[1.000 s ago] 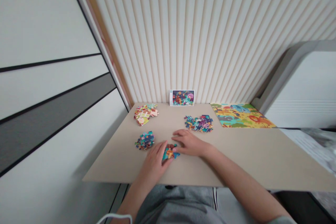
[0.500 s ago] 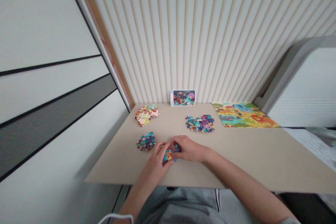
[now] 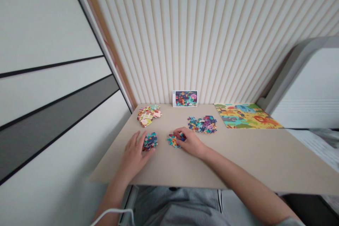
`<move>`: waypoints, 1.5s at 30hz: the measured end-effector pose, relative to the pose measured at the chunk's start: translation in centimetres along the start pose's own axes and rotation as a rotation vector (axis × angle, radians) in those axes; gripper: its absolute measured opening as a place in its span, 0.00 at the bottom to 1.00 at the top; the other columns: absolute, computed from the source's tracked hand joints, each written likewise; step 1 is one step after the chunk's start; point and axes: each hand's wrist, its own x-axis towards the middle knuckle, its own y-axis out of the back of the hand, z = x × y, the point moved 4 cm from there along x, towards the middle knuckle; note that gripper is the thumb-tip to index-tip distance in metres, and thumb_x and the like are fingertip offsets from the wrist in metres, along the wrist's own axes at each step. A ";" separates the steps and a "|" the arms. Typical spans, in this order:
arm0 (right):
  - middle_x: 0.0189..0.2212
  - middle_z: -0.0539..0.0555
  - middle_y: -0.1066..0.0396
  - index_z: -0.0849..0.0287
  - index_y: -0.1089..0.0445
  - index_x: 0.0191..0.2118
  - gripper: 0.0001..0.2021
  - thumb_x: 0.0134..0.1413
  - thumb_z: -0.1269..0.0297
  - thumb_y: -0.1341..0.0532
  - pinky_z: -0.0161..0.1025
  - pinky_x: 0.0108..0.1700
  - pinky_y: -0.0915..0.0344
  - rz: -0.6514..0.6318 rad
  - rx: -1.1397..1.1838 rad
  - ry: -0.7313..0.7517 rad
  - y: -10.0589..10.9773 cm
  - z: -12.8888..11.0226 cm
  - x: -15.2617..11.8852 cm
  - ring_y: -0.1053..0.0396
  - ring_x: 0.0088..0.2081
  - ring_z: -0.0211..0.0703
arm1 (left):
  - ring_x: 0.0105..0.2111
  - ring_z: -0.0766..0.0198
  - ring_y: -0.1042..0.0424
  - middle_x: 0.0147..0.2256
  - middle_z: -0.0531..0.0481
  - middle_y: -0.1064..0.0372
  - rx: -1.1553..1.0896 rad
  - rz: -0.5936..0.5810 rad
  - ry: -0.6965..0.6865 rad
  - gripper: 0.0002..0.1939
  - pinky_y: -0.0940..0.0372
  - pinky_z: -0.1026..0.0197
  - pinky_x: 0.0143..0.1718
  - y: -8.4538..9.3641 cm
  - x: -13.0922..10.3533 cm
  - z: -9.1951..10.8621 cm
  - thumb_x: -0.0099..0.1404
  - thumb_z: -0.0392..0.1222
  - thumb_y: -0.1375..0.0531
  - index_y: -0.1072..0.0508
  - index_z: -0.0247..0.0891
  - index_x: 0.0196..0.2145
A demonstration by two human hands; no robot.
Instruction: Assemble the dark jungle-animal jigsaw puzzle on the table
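My left hand (image 3: 135, 152) reaches around the near side of a small heap of dark blue and teal jigsaw puzzle pieces (image 3: 150, 140), its fingers and thumb spread apart. Just right of that heap lies a second small group of jigsaw pieces (image 3: 173, 142), orange, teal and dark red. My right hand (image 3: 191, 143) curls over its right side, with thumb and fingers around some of the pieces and partly hiding them. A larger blue and purple pile of jigsaw pieces (image 3: 203, 124) lies just beyond my right hand.
A pile of pink, cream and green pieces (image 3: 148, 116) sits at the back left. Against the pleated wall stands a picture card (image 3: 185, 99) with a dark, colourful scene. A yellow animal puzzle (image 3: 247, 116) lies flat at the back right. The table (image 3: 251, 155) ends close to my body.
Both hands were together over the middle pieces, nearer the table's front edge. Those pieces now lie farther back under my right hand. My left hand has moved left to the other small heap.
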 end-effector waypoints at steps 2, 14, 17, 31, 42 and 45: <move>0.41 0.52 0.27 0.56 0.29 0.46 0.13 0.54 0.72 0.37 0.41 0.49 0.34 0.027 -0.006 -0.031 0.2 0.7 0.1 0.30 0.44 0.44 | 0.65 0.43 0.43 0.65 0.37 0.45 -0.015 -0.131 -0.049 0.34 0.41 0.37 0.62 -1.4 0.2 -1.7 0.70 0.55 0.43 0.47 0.45 0.69; 0.53 0.60 0.27 0.57 0.32 0.59 0.20 0.66 0.56 0.42 0.47 0.56 0.33 0.077 0.040 0.010 -1.5 3.4 3.3 0.29 0.52 0.48 | 0.66 0.49 0.43 0.67 0.35 0.47 -0.243 -0.178 -0.248 0.43 0.43 0.43 0.65 -5.1 5.2 0.7 0.68 0.52 0.39 0.56 0.39 0.72; 0.61 0.64 0.34 0.57 0.39 0.66 0.27 0.65 0.55 0.41 0.51 0.63 0.40 -0.087 -0.163 0.127 -2.3 2.4 2.8 0.36 0.61 0.52 | 0.67 0.46 0.45 0.68 0.35 0.47 -0.190 -0.122 -0.224 0.45 0.45 0.40 0.65 -5.0 4.8 0.2 0.66 0.53 0.37 0.55 0.39 0.72; 0.68 0.61 0.43 0.48 0.52 0.71 0.29 0.70 0.48 0.51 0.71 0.66 0.58 -0.325 -0.386 0.146 -6.2 0.3 4.6 0.46 0.68 0.55 | 0.67 0.45 0.44 0.67 0.35 0.46 -0.167 -0.106 -0.168 0.42 0.43 0.41 0.64 -4.7 4.3 -0.9 0.66 0.57 0.39 0.49 0.42 0.70; 0.64 0.65 0.37 0.60 0.47 0.70 0.30 0.69 0.50 0.47 0.55 0.67 0.47 -0.199 -0.375 0.126 -4.9 1.2 3.1 0.40 0.65 0.54 | 0.63 0.48 0.39 0.64 0.39 0.42 -0.124 -0.097 -0.148 0.37 0.41 0.43 0.63 -3.9 3.6 -1.8 0.67 0.54 0.39 0.45 0.44 0.69; 0.66 0.61 0.39 0.57 0.45 0.69 0.28 0.70 0.52 0.47 0.56 0.68 0.50 -0.242 -0.448 0.132 -5.0 1.2 2.6 0.44 0.67 0.54 | 0.63 0.48 0.40 0.64 0.40 0.42 -0.113 -0.111 -0.169 0.34 0.41 0.43 0.64 -4.2 3.5 -1.7 0.69 0.54 0.41 0.43 0.45 0.68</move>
